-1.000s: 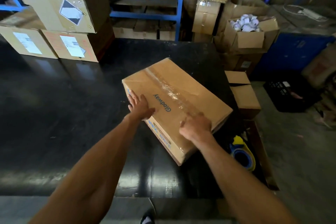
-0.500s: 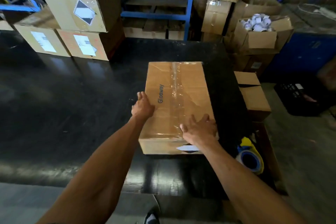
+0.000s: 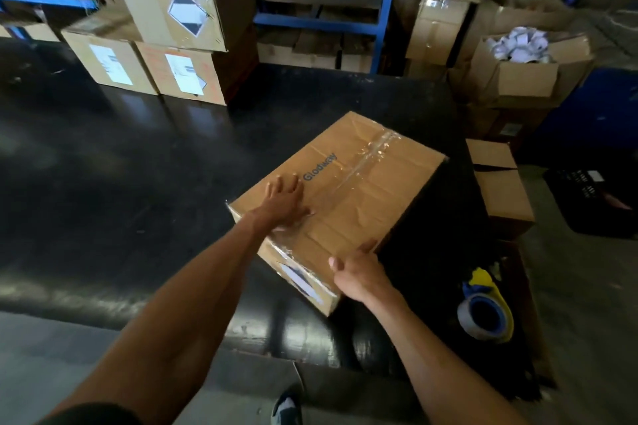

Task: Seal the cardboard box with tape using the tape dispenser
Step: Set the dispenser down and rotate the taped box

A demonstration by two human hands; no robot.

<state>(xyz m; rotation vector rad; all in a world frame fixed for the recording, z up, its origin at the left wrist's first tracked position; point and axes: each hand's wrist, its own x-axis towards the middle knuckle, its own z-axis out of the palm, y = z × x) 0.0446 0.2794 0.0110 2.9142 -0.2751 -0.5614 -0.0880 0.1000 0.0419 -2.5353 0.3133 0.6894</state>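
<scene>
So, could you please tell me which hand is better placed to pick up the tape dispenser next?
Probably the right hand: the tape dispenser lies beside it, while the left hand rests flat atop the box.

Cardboard box lies on black counter, turned at an angle to its near edge. Clear tape strip runs along the top seam; blue "Glodway" print beside it. Left hand flat on box top, fingers spread. Right hand grips the near right corner, thumb on top. Tape dispenser, blue and yellow, rests near the counter's right end, apart from both hands. Labelled boxes stacked at far left.
</scene>
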